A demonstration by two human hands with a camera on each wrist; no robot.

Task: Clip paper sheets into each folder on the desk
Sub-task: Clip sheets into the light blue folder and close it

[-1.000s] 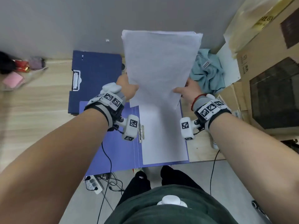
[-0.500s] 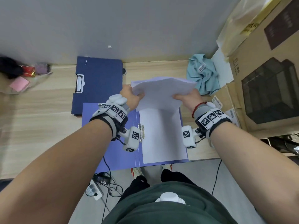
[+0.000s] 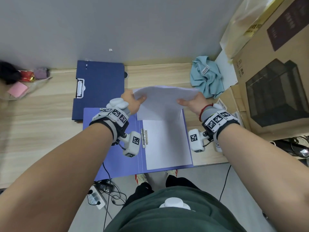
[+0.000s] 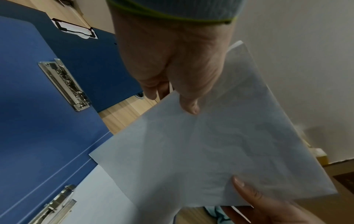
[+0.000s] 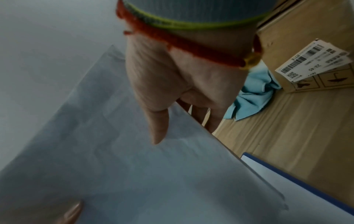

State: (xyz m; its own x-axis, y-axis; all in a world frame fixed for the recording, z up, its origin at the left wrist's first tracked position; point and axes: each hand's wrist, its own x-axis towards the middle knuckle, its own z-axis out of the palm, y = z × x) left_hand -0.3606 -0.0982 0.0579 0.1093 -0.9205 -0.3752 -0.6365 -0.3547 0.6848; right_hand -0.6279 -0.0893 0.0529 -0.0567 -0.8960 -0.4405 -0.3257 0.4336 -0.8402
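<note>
A stack of white paper sheets point(image 3: 163, 100) point(image 4: 220, 150) point(image 5: 124, 159) hangs tilted above the desk, held at both side edges. My left hand point(image 3: 133, 101) point(image 4: 172, 75) pinches its left edge, thumb on top. My right hand point(image 3: 192, 104) point(image 5: 172, 91) pinches the right edge the same way. Below them an open light-blue folder point(image 3: 113, 156) point(image 4: 38, 128) lies at the desk's front edge, with a metal clip point(image 3: 144, 138) at its spine and a white sheet point(image 3: 167, 144) on its right half. A closed dark-blue folder point(image 3: 100, 87) lies behind it.
A crumpled teal cloth point(image 3: 207, 77) lies at the back right beside large cardboard boxes point(image 3: 270, 91). Small clutter and a pink pad point(image 3: 17, 88) sit at the far left. A grey wall point(image 3: 117, 27) runs behind the wooden desk point(image 3: 33, 123).
Both hands have lowered the paper stack from upright in front of the wall and tipped it flatter over the open folder. The grip on both edges is unchanged.
</note>
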